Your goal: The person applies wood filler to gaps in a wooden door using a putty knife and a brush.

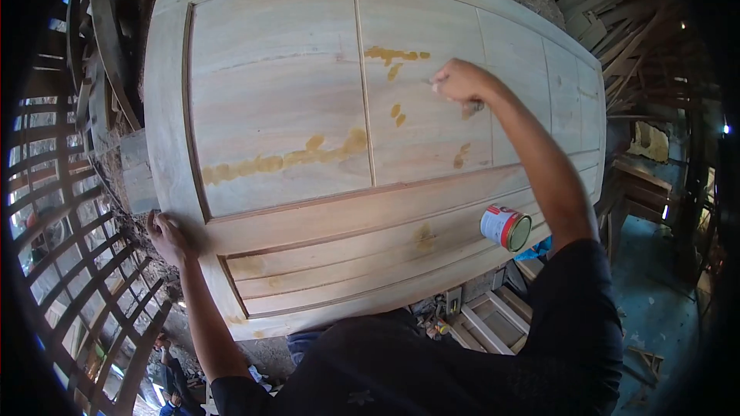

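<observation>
A large pale wooden panelled door point(285, 119) lies flat in front of me, with yellow-brown patches of filler point(285, 160) along several marks on its panels. Over the upper panel, my right hand point(462, 83) is closed around a small thin tool, mostly hidden in the fingers; its kind is not clear. My left hand point(171, 239) is at the door's left edge, its fingers curled around the border. On the lower part of the door sits an open tin point(505, 227) with a red and white label, tilted in this view.
A slatted lattice wall point(69, 223) runs along the left. Stacked wood strips point(617, 23) lie at the upper right. Beneath the near edge are a wooden frame point(493, 323) and a blue item point(539, 249). Another person point(177, 385) is at the lower left.
</observation>
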### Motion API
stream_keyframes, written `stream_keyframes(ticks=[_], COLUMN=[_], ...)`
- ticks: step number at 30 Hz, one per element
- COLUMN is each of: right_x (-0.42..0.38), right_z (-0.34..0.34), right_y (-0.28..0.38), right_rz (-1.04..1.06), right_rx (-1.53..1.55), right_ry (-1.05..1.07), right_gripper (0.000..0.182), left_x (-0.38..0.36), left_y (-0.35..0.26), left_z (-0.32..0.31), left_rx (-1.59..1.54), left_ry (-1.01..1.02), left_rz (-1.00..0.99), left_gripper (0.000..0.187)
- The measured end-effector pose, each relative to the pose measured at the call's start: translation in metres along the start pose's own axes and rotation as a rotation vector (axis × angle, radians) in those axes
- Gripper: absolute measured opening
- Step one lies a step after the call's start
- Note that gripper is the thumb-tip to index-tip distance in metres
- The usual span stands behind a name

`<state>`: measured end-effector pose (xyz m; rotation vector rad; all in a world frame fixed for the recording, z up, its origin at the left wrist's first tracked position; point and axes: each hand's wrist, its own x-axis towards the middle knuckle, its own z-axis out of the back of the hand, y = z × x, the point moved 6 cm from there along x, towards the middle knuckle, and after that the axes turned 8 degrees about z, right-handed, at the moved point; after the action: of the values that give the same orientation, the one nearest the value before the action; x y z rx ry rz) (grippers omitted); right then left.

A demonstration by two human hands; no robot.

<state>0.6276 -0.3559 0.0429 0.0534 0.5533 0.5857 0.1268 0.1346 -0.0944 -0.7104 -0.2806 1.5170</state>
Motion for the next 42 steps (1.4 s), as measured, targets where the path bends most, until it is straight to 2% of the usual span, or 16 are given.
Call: stream_keyframes(ticks=[4,8,10,11,14,16,18,20,24,26,28,30,32,35,39,42], right_x=[0.011,0.007,-0.003,-0.005,-0.009,-0.009,-0.009,0.01,0.027,-0.004,0.008,0.022,0.014,-0.003,0.035,0.032], right_z=[0.015,-0.007,0.007,0.005,-0.043,-0.024,0.011,-0.001,-0.01,0.012,0.007,0.009,-0.014,-0.002,0.008,-0.015], right_y=[0.006,0.008,-0.011,-0.028,-0.034,-0.025,-0.014,-0.043,-0.035,-0.008,-0.025,-0.03,-0.014,0.008,-0.015,-0.015], right_rz=[-0.16,0.044,-0.036,0.04,0.014,0.119,-0.041,-0.082,0.195,-0.111,-0.115,0.117,0.098,-0.044,0.042,0.229], right_rx=[0.208,0.034,-0.025,-0.025,-0.16,-0.293,-0.017,-0.058,-0.166,0.114,0.069,0.121,0.143,0.167,0.022,-0.087], right_ry=[-0.073,0.126,-0.032,-0.36,-0.426,-0.377,0.174,0.103,-0.303,0.347,0.277,-0.231,-0.158,0.264,-0.053,0.212], right_gripper=[0.028,0.028,0.028,0.028,0.027,0.029,0.029,0.029,0.033,0.035,0.036,0.036,0.036,0.03,0.027,0.029], left_x=[0.002,0.001,0.004,0.003,-0.001,0.001,0.0,-0.005,-0.001,0.009,0.002,-0.008,-0.004,0.004,0.007,0.007], left_y=[0.006,-0.003,-0.001,0.001,-0.001,-0.003,-0.004,-0.009,-0.006,0.008,0.002,-0.013,-0.007,0.0,0.005,0.006], left_z=[-0.003,0.0,0.0,0.0,-0.001,-0.001,-0.001,0.003,0.001,-0.003,0.0,0.003,0.002,0.0,-0.001,-0.003], left_rx=[-0.034,0.037,0.046,0.049,-0.029,-0.025,-0.02,0.052,0.025,-0.005,-0.013,-0.002,0.009,0.026,0.05,-0.005], left_ry=[0.024,-0.022,-0.026,-0.036,-0.019,-0.011,0.008,-0.027,-0.061,-0.013,-0.019,-0.011,-0.022,-0.024,-0.029,-0.011], left_rz=[0.049,0.001,-0.008,-0.01,0.01,0.038,0.063,0.027,-0.011,0.029,0.011,0.034,0.01,0.01,-0.004,-0.004], left_gripper=[0.049,0.049,0.049,0.049,0.048,0.048,0.048,0.047,0.046,0.046,0.045,0.045,0.045,0.046,0.048,0.049])
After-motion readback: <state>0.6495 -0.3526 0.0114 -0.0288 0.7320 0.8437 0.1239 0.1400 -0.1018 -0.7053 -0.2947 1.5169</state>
